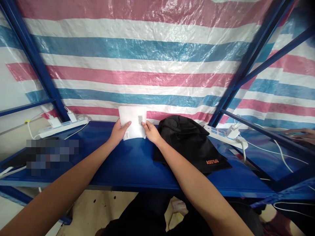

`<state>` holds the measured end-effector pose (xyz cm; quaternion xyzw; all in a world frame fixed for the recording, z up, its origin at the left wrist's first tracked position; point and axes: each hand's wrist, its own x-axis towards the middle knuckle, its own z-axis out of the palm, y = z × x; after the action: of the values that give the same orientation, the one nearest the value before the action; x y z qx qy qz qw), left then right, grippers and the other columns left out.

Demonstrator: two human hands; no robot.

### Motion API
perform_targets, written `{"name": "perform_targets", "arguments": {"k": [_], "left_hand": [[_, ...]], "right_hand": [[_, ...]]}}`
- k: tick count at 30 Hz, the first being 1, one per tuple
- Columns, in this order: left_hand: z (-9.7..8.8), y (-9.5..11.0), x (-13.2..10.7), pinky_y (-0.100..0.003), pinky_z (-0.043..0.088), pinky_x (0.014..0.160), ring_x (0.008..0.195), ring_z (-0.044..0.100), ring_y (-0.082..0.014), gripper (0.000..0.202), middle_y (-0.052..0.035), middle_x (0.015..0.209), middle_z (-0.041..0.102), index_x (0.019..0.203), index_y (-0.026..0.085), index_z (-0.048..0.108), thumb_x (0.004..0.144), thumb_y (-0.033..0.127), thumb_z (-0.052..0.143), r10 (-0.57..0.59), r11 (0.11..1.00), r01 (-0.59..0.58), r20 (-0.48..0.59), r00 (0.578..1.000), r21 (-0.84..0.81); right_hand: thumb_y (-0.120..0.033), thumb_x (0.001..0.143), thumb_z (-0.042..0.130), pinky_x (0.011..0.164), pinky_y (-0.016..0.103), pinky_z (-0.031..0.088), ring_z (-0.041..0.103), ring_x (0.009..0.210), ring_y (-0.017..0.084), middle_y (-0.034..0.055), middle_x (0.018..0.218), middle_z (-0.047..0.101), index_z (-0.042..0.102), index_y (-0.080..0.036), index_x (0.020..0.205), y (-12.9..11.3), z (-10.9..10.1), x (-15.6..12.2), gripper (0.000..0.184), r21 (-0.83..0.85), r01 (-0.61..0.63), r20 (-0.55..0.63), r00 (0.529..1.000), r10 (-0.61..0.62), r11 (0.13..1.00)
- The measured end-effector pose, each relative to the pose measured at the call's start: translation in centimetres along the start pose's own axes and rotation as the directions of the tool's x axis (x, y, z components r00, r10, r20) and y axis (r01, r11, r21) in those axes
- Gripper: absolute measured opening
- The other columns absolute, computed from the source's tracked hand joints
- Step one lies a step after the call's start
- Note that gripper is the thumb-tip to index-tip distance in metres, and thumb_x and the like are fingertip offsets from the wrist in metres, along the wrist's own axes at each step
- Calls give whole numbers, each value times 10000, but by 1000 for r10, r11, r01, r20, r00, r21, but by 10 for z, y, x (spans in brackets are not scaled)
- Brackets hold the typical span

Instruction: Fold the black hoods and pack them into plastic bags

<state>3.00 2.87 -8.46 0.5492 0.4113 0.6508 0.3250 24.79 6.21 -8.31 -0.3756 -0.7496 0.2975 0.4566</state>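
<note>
A white flat packet (pixel 134 119) with a small printed label stands upright on the blue shelf (pixel 128 164), near the striped tarp behind it. My left hand (pixel 119 131) grips its lower left edge, thumb on the front. My right hand (pixel 151 131) pinches its lower right edge. Both arms reach forward over the shelf.
A black garment (pixel 192 144) with orange lettering lies just right of my right hand. White power strips with plugs sit at the left (pixel 62 126) and right (pixel 222 133), with cables trailing. Blue frame posts (pixel 36 62) stand on both sides. Another person's hand (pixel 301 133) shows at the far right.
</note>
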Motion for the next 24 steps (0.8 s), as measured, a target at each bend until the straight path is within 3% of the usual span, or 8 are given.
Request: {"name": "perform_targets", "arguments": {"k": [5,11,18,22,24], "left_hand": [[2,3,-2,-481,593,1072,1263,735,-360,687,-147,1385,770,1420,193,679,877,569,868,-8,1000,8,5,1000,27],[0,4,1,-470,612,1017,1200,756,-358,651,-135,1331,793,1356,198,714,853,577,879,2,1000,-1,-52,999,29],[-6,7,4,-464,593,1065,1251,730,-351,628,-144,1352,768,1311,205,682,853,584,884,21,999,-22,44,999,30],[-6,2,3,-497,540,1144,1331,685,-365,614,-141,1404,741,1388,212,656,921,579,815,51,989,-61,82,995,131],[-5,-1,3,-507,526,1166,1354,673,-364,628,-138,1438,725,1435,223,635,931,557,805,50,991,-59,75,996,122]], "right_hand": [[-503,1123,458,882,352,530,680,917,236,23,950,717,597,-250,958,0,1,-1,333,-5,-3,-19,1000,3,1000],[-581,1095,510,804,334,541,657,795,232,15,818,708,657,-239,871,-5,-3,-1,434,-9,27,-32,999,-28,1000],[-639,1023,618,793,335,583,733,846,234,30,939,811,796,-220,1012,3,-2,4,455,275,-87,-27,995,98,957],[-669,997,640,758,334,592,729,799,226,48,911,806,802,-197,986,7,0,4,499,319,-161,-18,984,176,934],[-634,1008,643,762,343,599,730,789,230,45,903,798,808,-187,1126,6,0,3,491,297,-149,-26,986,164,943]]}}
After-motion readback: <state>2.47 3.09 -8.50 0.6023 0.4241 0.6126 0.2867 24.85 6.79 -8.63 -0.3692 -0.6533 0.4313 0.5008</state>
